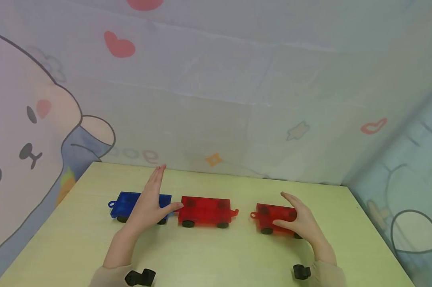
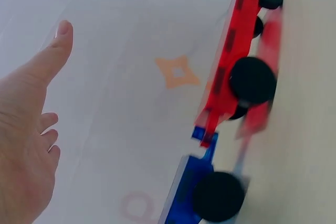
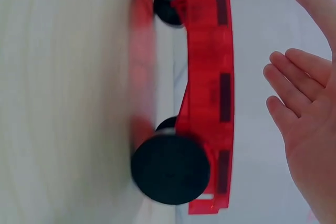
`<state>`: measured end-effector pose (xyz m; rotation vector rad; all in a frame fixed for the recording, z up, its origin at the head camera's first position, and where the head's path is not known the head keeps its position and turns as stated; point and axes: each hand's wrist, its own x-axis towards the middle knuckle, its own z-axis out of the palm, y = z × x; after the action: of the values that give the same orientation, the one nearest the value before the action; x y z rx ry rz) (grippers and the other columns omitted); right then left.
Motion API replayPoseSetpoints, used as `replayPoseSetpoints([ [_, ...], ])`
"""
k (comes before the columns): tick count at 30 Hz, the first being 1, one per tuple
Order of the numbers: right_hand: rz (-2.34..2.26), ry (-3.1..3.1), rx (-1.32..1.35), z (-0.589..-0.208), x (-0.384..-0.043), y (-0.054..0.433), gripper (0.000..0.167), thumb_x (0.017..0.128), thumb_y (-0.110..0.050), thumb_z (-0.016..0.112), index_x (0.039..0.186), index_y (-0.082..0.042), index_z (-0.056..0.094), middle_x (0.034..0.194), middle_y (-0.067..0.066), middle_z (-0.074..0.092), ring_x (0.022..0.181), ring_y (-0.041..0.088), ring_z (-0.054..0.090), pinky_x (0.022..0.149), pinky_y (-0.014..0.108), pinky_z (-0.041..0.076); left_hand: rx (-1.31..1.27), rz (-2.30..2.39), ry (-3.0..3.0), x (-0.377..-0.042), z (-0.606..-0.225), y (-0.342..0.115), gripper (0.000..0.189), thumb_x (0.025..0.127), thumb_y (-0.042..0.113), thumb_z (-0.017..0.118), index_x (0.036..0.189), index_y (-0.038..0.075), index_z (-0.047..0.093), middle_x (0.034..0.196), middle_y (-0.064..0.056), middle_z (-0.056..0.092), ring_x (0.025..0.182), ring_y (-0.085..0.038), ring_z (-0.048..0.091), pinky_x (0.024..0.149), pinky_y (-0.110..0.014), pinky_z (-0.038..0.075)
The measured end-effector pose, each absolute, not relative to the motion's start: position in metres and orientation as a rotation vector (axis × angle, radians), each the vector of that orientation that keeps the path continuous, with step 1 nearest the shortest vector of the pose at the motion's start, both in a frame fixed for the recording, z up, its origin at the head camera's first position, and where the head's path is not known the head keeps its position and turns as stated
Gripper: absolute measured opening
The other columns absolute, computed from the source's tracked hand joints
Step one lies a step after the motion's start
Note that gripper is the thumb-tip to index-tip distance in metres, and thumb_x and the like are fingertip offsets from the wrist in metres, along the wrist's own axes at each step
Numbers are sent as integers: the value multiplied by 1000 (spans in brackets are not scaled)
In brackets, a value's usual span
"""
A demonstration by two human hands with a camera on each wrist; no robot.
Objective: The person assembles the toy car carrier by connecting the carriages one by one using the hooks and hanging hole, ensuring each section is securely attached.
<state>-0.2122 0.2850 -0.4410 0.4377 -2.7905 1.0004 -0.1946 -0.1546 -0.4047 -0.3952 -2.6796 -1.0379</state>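
Note:
Three flat toy train cars with black wheels stand in a row on the table. My left hand (image 1: pixel 146 209) is over the blue train car (image 1: pixel 127 204), fingers straight and thumb out toward the middle red train car (image 1: pixel 206 211). In the left wrist view the red car's hook (image 2: pixel 209 132) meets the blue car's ring; whether they are linked I cannot tell. The right red train car (image 3: pixel 210 72) is apart from the others, its ring (image 1: pixel 253 215) facing left. Beside it is my right hand (image 1: pixel 304 224), fingers extended; a space shows between hand and car in the right wrist view.
The pale yellow table (image 1: pixel 201 255) ends at a printed cloth backdrop (image 1: pixel 216 87) behind. A gap lies between the middle red car's right hook (image 1: pixel 235 212) and the right car. Black wrist devices sit on both sleeves.

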Motion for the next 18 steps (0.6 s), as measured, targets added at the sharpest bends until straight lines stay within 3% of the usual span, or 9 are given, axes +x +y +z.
replayPoseSetpoints([
  [18, 941, -2898, 426, -455, -216, 295, 97, 69, -36, 88, 146, -1, 41, 147, 27, 42, 132, 48, 41, 101, 63, 43, -537, -1103, -2723, -216, -437, -95, 111, 76, 40, 83, 156, 3, 16, 163, -16, 19, 149, -37, 20, 116, -58, 28],
])
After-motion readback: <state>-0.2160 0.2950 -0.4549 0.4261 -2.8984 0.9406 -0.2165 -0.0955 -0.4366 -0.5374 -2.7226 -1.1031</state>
